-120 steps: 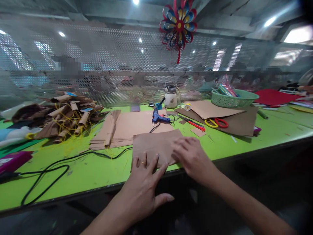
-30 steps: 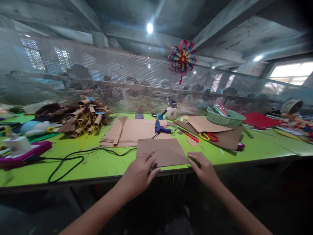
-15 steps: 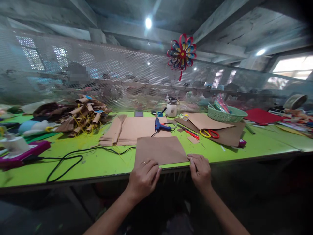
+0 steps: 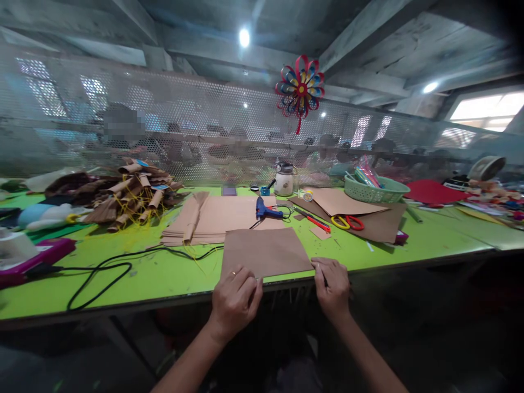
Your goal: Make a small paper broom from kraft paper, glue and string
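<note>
A sheet of brown kraft paper (image 4: 266,250) lies flat at the near edge of the green table. My left hand (image 4: 236,299) is closed at its near left edge, fingers curled on the paper, a ring on one finger. At the near right corner, my right hand (image 4: 333,285) pinches the edge between thumb and fingers. Just beyond the sheet, a blue glue gun (image 4: 267,209) rests on a stack of lighter brown paper (image 4: 229,214). A rolled, pleated paper piece (image 4: 194,218) lies across that stack's left side.
Scissors (image 4: 347,222) and a red utility knife (image 4: 317,221) lie to the right, before a green basket (image 4: 379,191). A black cord (image 4: 118,256) loops across the left, near a purple power strip (image 4: 41,261). Rolled paper pieces (image 4: 135,194) are heaped behind; a jar (image 4: 284,181) stands at the back.
The whole view has shifted slightly, so things appear a little further left. Both hands keep their places on the paper's near edge.
</note>
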Action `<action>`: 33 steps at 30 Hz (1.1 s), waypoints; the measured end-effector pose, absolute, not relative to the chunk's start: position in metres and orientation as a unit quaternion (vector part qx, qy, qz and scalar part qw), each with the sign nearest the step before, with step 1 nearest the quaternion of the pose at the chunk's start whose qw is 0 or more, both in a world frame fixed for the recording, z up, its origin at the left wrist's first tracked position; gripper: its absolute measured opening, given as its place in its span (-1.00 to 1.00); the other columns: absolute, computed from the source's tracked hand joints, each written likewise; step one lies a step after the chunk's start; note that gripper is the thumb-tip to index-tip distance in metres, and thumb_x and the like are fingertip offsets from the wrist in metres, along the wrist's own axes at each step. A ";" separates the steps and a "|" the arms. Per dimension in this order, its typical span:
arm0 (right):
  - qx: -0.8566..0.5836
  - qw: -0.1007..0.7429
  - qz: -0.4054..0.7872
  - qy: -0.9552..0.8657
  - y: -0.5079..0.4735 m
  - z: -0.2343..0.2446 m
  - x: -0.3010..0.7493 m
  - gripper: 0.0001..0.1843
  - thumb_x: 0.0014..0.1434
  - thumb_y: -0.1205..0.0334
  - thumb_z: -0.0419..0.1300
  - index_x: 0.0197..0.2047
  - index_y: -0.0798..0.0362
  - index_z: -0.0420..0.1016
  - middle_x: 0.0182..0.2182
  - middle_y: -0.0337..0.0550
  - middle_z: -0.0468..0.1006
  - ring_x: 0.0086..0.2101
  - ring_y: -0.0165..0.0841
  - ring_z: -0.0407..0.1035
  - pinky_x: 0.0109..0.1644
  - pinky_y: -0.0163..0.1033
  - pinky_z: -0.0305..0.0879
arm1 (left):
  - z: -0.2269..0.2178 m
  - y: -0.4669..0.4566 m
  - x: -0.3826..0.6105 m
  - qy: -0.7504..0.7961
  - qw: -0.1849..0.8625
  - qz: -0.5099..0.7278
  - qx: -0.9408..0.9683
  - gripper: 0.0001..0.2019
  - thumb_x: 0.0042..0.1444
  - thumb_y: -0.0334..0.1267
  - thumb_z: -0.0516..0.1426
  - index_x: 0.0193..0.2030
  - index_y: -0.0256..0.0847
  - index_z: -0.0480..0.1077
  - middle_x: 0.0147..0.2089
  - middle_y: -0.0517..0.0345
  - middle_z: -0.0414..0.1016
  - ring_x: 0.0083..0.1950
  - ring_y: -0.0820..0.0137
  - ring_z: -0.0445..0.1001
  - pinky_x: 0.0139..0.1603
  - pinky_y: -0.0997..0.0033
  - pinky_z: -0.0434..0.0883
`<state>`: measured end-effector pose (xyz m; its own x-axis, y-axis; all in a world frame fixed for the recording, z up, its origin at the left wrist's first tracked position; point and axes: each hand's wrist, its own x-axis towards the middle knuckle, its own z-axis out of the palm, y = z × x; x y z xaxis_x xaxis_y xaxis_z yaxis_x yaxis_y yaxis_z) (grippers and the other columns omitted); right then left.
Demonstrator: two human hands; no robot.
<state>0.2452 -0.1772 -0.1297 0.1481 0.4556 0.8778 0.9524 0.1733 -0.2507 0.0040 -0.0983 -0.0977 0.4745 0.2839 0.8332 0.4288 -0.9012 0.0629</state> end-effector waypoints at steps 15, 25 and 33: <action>-0.570 0.507 -0.271 -0.587 -0.175 -0.144 0.246 -0.84 0.28 0.40 0.07 -0.21 0.05 0.47 -0.24 -0.06 0.59 -0.17 -0.22 0.44 -0.05 -0.03 0.22 | -0.102 -0.098 0.007 -0.201 0.040 -0.535 -0.820 -0.72 0.11 -0.50 0.12 -0.54 -0.18 0.16 -0.54 0.22 0.19 -0.47 0.43 0.18 -0.39 0.35 0.14; -0.567 0.506 -0.273 -0.590 -0.174 -0.147 0.248 -0.83 0.28 0.42 0.06 -0.19 0.05 0.46 -0.23 -0.07 0.58 -0.16 -0.22 0.44 -0.02 -0.01 0.21 | -0.100 -0.100 0.009 -0.228 0.007 -0.533 -0.815 -0.72 0.13 -0.51 0.12 -0.51 -0.19 0.15 -0.51 0.23 0.16 -0.45 0.44 0.17 -0.38 0.36 0.15; -0.563 0.504 -0.276 -0.594 -0.175 -0.146 0.248 -0.82 0.27 0.43 0.06 -0.16 0.05 0.46 -0.22 -0.05 0.58 -0.15 -0.21 0.43 -0.03 0.00 0.21 | -0.099 -0.100 0.008 -0.222 -0.001 -0.532 -0.817 -0.71 0.12 -0.53 0.13 -0.51 -0.19 0.14 -0.52 0.23 0.16 -0.45 0.44 0.16 -0.38 0.36 0.14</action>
